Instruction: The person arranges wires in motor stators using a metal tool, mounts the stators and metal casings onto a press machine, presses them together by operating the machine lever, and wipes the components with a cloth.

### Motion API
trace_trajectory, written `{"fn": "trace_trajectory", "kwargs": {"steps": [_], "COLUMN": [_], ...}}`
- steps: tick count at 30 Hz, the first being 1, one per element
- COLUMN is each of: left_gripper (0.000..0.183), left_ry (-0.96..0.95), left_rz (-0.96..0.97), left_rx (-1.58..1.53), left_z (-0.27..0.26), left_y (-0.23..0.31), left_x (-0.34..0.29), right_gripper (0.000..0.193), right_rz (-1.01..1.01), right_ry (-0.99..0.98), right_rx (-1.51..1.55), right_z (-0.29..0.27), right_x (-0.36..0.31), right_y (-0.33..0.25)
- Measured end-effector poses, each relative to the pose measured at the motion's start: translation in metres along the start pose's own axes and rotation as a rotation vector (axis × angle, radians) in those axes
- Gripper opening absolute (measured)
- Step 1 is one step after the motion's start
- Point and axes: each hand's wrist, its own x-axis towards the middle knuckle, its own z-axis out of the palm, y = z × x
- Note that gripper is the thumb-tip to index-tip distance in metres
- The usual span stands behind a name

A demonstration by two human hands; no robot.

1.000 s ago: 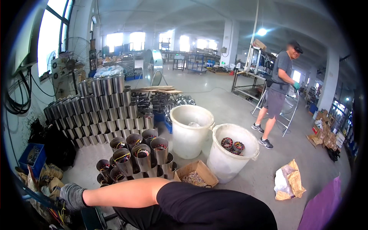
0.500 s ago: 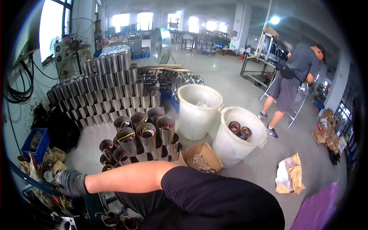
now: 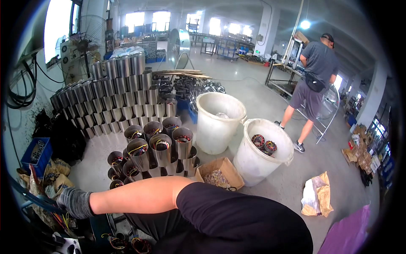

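My right arm stretches across to the left, and my right hand [image 3: 76, 203], in a grey knitted glove, is closed at the end of a dark blue curved bar [image 3: 40, 200]. The fingertips are partly hidden. Just below the hand are loose coloured wires [image 3: 63, 221] and a metal plate with holes [image 3: 69, 246]. Wound motor stators with wires [image 3: 141, 244] sit near my legs, under the forearm. My left hand is out of view.
Beyond my arm stand metal cylinders with wired windings [image 3: 162, 148] and a tall stack of bare cylinders [image 3: 114, 93]. Two white tubs [image 3: 215, 127], a cardboard box [image 3: 198, 172] and a blue crate [image 3: 38, 157] are nearby. Another person [image 3: 315, 72] stands at the right by a floor fan [image 3: 329, 101].
My gloved hand has shifted slightly left, still at the blue bar. The other person has straightened up and turned more away. The view has moved a little.
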Motion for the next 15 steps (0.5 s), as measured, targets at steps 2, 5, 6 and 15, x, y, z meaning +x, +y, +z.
{"fn": "trace_trajectory", "kwargs": {"steps": [2,5,6,15], "left_gripper": [0.041,0.041,0.041,0.040], "left_ry": [0.002,0.006,0.007,-0.013], "left_rz": [0.001,0.005,-0.008,0.009], "left_rx": [-0.003,0.004,0.005,0.015], "left_z": [-0.001,-0.006,-0.007,-0.001], "left_y": [0.003,0.000,0.001,0.015], "left_x": [-0.003,-0.006,-0.011,-0.009], "right_gripper": [0.019,0.020,0.021,0.026], "right_rz": [0.037,0.042,0.007,-0.132], "right_ry": [0.016,0.042,0.047,0.290], "right_rx": [0.138,0.144,0.018,-0.193], "right_z": [0.000,0.001,0.001,0.034], "right_x": [0.000,-0.003,-0.004,0.023], "right_y": [-0.001,-0.003,-0.008,0.013]}}
